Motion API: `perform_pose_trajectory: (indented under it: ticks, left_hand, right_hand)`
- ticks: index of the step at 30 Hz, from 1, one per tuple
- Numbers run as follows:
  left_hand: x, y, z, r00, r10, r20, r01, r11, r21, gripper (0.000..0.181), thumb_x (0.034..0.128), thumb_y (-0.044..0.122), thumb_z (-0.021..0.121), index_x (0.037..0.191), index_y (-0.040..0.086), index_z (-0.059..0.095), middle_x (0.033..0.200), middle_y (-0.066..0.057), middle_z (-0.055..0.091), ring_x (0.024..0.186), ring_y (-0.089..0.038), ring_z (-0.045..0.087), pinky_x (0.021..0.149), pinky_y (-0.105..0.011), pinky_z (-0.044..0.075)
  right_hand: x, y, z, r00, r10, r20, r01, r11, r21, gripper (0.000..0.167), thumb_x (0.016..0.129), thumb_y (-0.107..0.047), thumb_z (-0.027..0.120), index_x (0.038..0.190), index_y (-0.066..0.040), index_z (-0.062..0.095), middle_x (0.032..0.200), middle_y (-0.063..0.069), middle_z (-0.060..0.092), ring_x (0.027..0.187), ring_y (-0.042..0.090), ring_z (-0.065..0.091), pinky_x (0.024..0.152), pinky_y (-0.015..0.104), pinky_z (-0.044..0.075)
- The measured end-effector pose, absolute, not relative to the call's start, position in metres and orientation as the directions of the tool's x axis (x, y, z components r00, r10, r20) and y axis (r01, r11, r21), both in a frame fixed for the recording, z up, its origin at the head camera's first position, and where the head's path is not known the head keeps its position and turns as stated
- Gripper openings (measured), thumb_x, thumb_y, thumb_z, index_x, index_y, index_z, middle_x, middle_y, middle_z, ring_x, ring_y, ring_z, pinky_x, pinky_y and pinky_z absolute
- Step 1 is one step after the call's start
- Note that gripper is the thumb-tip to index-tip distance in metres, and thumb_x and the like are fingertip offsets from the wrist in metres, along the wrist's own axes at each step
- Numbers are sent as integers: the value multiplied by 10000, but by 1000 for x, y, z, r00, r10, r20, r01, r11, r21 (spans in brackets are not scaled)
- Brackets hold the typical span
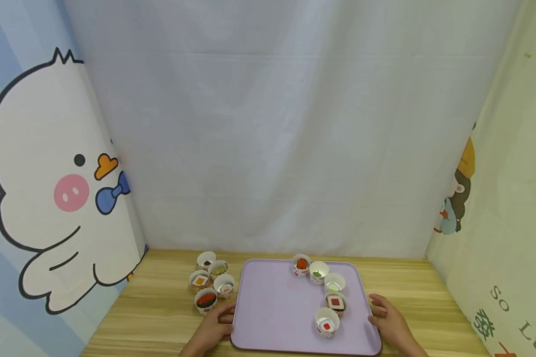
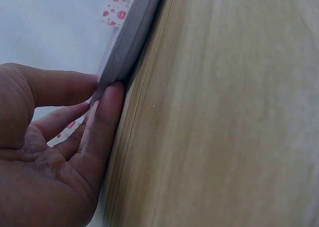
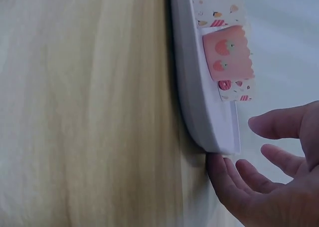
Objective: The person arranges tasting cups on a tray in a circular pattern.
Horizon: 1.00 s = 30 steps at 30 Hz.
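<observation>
A lilac rectangular tray (image 1: 277, 307) lies on the wooden table. My left hand (image 1: 212, 327) is at its left edge; in the left wrist view the thumb and a finger (image 2: 107, 112) pinch the tray's rim (image 2: 127, 42). At the right edge is my right hand (image 1: 390, 322). In the right wrist view one of its fingertips touches the underside of the tray corner (image 3: 219, 137), while the thumb stands apart from it. Several paper cups line the tray's right part, among them one with a red piece (image 1: 327, 326) and one with a dark-rimmed white piece (image 1: 336, 302).
Several more paper cups cluster left of the tray, including one with an orange-red topped piece (image 1: 206, 300) and one with an orange square (image 1: 200, 280). A grey-white curtain (image 1: 268, 148) hangs behind the table (image 1: 138, 307). Printed cloths flank both sides.
</observation>
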<state>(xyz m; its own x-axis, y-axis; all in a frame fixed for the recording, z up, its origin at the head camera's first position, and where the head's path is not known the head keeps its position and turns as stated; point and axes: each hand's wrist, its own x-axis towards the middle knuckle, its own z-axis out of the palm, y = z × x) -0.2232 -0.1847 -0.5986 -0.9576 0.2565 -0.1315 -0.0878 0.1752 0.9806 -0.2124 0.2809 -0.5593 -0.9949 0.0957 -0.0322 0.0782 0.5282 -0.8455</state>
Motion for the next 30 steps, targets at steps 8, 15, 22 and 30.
perform_pose_trajectory:
  ticks: [8,15,22,30]
  left_hand:
    - [-223,-185,-599,-954,266,-137,-95,163,982,671,785,-97,581,1423,-123,375,1273,-312,508,965,-173,605,696,-362,572]
    - [-224,-185,-600,-954,270,-129,-91,150,985,662,789,-105,578,1414,-145,364,1251,-322,512,959,-169,593,704,-366,574]
    - [-223,-185,-599,-955,268,-128,-91,147,985,654,790,-117,572,1407,-158,360,1249,-341,509,966,-177,593,707,-371,575]
    - [-223,-184,-598,-955,263,-138,-101,151,983,655,790,-112,572,1410,-151,363,1242,-328,521,959,-178,592,712,-371,573]
  right_hand:
    - [-222,291,-569,-990,76,-119,139,385,-912,583,835,104,579,1396,85,419,1306,360,523,1103,352,624,713,338,572]
    - [-229,297,-570,-981,28,-194,192,339,-921,635,808,126,558,1416,103,377,1299,346,519,1038,253,629,731,341,571]
    - [-232,300,-572,-973,37,-230,229,330,-916,660,780,107,608,1409,92,409,1263,278,553,951,184,586,730,336,565]
    - [-235,303,-575,-970,16,-241,234,314,-920,660,774,117,596,1408,98,415,1231,228,552,871,159,553,715,325,552]
